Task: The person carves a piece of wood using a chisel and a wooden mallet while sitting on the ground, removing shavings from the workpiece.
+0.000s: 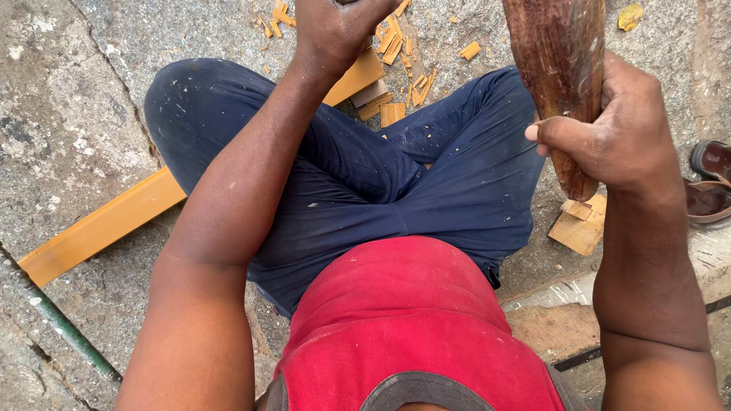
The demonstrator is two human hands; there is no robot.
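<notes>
Right hand (pixel 624 125) is closed around a dark wooden mallet (pixel 560 68), raised at upper right. Left hand (pixel 335 27) is fisted at top centre, its content hidden, above a long orange wood strip (pixel 103 224) w/ chips (pixel 396 42) on the stone floor (pixel 68 114).

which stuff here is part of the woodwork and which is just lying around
In the work: right hand gripping a dark wooden mallet; left hand clenched at the top edge, what it holds hidden; long yellow wood strip; wood chips.

Lying about: sandals; green pipe; wood offcuts.
</notes>
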